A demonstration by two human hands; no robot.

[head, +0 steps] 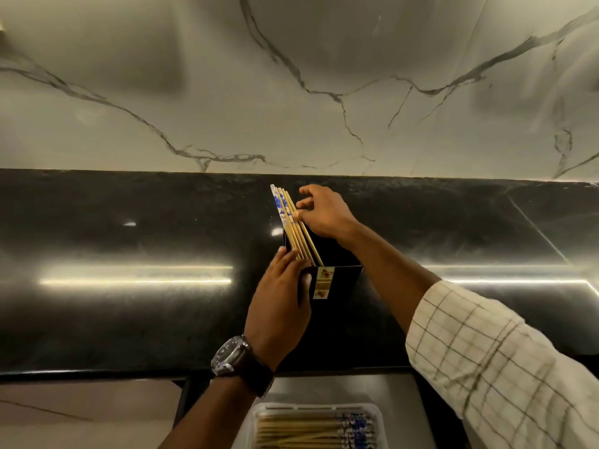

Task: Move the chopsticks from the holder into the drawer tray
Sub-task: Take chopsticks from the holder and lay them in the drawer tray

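Observation:
A black square holder (340,280) with a small gold label stands on the dark counter. Several wooden chopsticks (293,226) with blue-and-white tops lean out of its left side. My left hand (280,303), a watch on the wrist, grips the holder's near left corner. My right hand (324,210) reaches over the holder, its fingertips pinching the chopsticks just below their patterned tops. A white tray (316,408) in the open drawer below the counter edge holds several chopsticks lying flat, patterned ends to the right.
The glossy black counter (129,303) runs the full width, backed by a white marble wall (291,92). The open drawer (398,393) sits below the counter's front edge. Light floor shows at the lower left.

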